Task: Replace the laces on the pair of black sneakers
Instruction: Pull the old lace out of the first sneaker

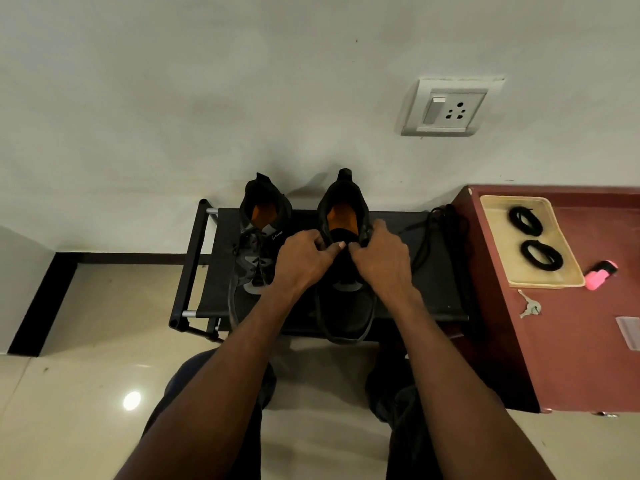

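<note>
Two black sneakers with orange insoles stand on a low black rack point(436, 292), heels toward the wall. The left sneaker point(258, 237) has its lace in. Both hands are on the right sneaker point(346, 306) at its tongue. My left hand point(304, 258) grips the left side of its opening, thumb across the tongue. My right hand point(379, 252) grips the right side, fingers curled at the eyelets. A loose black lace point(440, 233) lies on the rack to the right. Two coiled black laces point(524, 221) point(542, 255) lie in a beige tray point(498, 209).
The tray sits on a maroon cabinet point(571, 341) at the right, along with a pink object point(601, 275), keys point(530, 304) and a small card point(628, 332). A wall socket point(450, 107) is above. Glossy beige floor tiles lie to the left and under my knees.
</note>
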{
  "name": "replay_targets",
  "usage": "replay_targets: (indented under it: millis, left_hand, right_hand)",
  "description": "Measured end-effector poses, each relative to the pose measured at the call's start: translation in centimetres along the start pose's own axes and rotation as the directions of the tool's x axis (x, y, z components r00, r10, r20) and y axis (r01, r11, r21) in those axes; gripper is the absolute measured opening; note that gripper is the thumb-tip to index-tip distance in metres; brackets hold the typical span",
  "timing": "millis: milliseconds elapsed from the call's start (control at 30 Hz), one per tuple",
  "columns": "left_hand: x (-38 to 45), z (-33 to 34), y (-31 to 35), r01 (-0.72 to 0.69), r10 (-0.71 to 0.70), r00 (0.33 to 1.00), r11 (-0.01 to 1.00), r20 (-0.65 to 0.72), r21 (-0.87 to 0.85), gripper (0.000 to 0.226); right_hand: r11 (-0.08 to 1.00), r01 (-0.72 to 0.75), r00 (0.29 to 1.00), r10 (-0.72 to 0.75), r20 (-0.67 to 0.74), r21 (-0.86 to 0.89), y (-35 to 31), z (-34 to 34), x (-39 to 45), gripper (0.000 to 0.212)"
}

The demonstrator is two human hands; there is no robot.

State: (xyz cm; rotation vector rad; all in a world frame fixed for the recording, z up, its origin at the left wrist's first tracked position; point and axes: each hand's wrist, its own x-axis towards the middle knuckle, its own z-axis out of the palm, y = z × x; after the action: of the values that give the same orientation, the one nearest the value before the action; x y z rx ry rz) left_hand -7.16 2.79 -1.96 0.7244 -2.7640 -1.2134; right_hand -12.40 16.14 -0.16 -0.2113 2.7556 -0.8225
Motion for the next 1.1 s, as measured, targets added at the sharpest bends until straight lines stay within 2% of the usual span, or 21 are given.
replay_targets:
  millis: [100, 167, 233, 333, 400, 467, 500, 567, 633, 700, 767, 800, 833, 867, 900, 933, 967, 1000, 1033, 1067, 1100]
  left_hand:
    - [-0.2, 0.0, -0.3, 0.037, -0.038, 0.999, 0.998, -0.032, -0.047, 0.034]
    - [-0.2, 0.0, -0.8, 0.081, -0.089, 0.995, 0.986, -0.054, -0.147, 0.036]
    - [-0.5, -0.1, -1.1, 0.141, -0.165, 0.983, 0.961, -0.082, -0.239, 0.036]
    - [-1.2, 0.3, -1.1, 0.169, -0.211, 0.97, 0.941, -0.12, -0.292, 0.03]
    - [-2.0, 0.6, -0.5, 0.072, -0.132, 0.977, 0.945, -0.169, -0.319, 0.012]
    - [-2.4, 1.3, -0.1, -0.102, 0.042, 0.979, 0.947, -0.197, -0.304, 0.031]
    - [-2.5, 1.9, 0.0, -0.15, 0.111, 0.982, 0.948, -0.15, -0.282, 0.037]
    - [-2.7, 3.1, 0.1, -0.172, 0.175, 0.984, 0.96, -0.005, -0.22, 0.032]
    - [-3.1, 4.4, -0.1, -0.22, 0.225, 0.974, 0.97, 0.038, -0.108, 0.024]
    - [-3.1, 4.7, 0.1, -0.217, 0.217, 0.976, 0.967, -0.016, -0.132, 0.016]
    - [-2.8, 4.3, 0.2, -0.121, 0.11, 0.992, 0.947, -0.055, -0.297, 0.012]
    - [-2.5, 3.9, 0.3, -0.03, 0.006, 0.998, 0.9, -0.058, -0.435, 0.012]
    - [-2.3, 3.5, 0.3, 0.076, -0.136, 0.99, 0.775, -0.048, -0.628, 0.012]
    - [-2.1, 3.0, 0.3, 0.164, -0.29, 0.957, 0.546, -0.002, -0.822, 0.011]
    - [-1.9, 2.5, 0.4, 0.21, -0.402, 0.911, 0.267, 0.089, -0.94, 0.011]
    - [-1.9, 2.0, 0.3, 0.219, -0.464, 0.869, 0.056, 0.169, -0.974, 0.012]
    - [-1.9, 1.6, 0.1, 0.223, -0.5, 0.839, -0.043, 0.214, -0.974, 0.015]
    - [-1.8, 1.5, -0.3, 0.236, -0.512, 0.826, -0.068, 0.237, -0.969, 0.016]
    - [-1.8, 1.4, -0.4, 0.256, -0.51, 0.827, -0.036, 0.238, -0.966, 0.014]
    - [-2.0, 1.4, -0.3, 0.274, -0.511, 0.833, 0.045, 0.213, -0.961, 0.012]
    - [-2.3, 1.4, -0.2, 0.273, -0.504, 0.851, 0.179, 0.15, -0.945, 0.011]
  right_hand:
    - [0.987, -0.036, 0.999, 0.041, -0.027, 0.156, 1.3, -0.6, 0.6, 0.036]
    - [0.942, -0.114, 0.992, 0.128, -0.024, 0.317, 2.2, -0.7, 0.9, 0.033]
    - [0.905, -0.138, 0.985, 0.169, -0.041, 0.403, 2.5, -0.3, 0.9, 0.03]
    - [0.915, -0.065, 0.995, 0.09, -0.044, 0.399, 3.0, -0.1, 0.3, 0.048]
    - [0.899, -0.002, 1.0, 0.001, 0.002, 0.438, 3.6, -0.1, -0.1, 0.064]
    - [0.894, 0.048, 0.997, -0.068, 0.029, 0.446, 4.4, -0.1, -0.2, 0.059]
    - [0.895, 0.069, 0.996, -0.09, 0.028, 0.441, 4.7, -0.1, -0.2, 0.053]
    - [0.894, 0.085, 0.995, -0.102, 0.014, 0.44, 4.5, -0.1, -0.5, 0.049]
    - [0.924, 0.111, 0.993, -0.113, -0.016, 0.365, 4.2, 0.0, -1.2, 0.049]
    - [0.948, 0.137, 0.991, -0.13, -0.042, 0.287, 3.8, 0.4, -1.5, 0.044]
    - [0.963, 0.152, 0.988, -0.141, -0.064, 0.221, 3.7, 1.0, -1.5, 0.034]
    - [0.969, 0.154, 0.987, -0.142, -0.074, 0.194, 3.8, 1.2, -1.5, 0.031]
    - [0.973, 0.142, 0.988, -0.128, -0.085, 0.181, 3.9, 1.3, -1.5, 0.029]
    - [0.974, 0.122, 0.99, -0.105, -0.095, 0.19, 3.9, 1.3, -1.4, 0.028]
    - [0.972, 0.11, 0.991, -0.09, -0.102, 0.206, 4.0, 1.2, -1.4, 0.028]
    - [0.969, 0.114, 0.99, -0.093, -0.107, 0.218, 4.1, 1.2, -1.3, 0.028]
    - [0.967, 0.129, 0.988, -0.108, -0.107, 0.217, 4.0, 1.4, -1.4, 0.028]
    - [0.967, 0.143, 0.987, -0.124, -0.105, 0.209, 4.0, 1.5, -1.5, 0.027]
    - [0.967, 0.149, 0.986, -0.131, -0.101, 0.206, 3.9, 1.7, -1.5, 0.027]
    - [0.966, 0.144, 0.987, -0.126, -0.095, 0.214, 3.9, 1.8, -1.6, 0.027]
    - [0.964, 0.134, 0.99, -0.118, -0.082, 0.228, 4.0, 1.8, -1.7, 0.028]
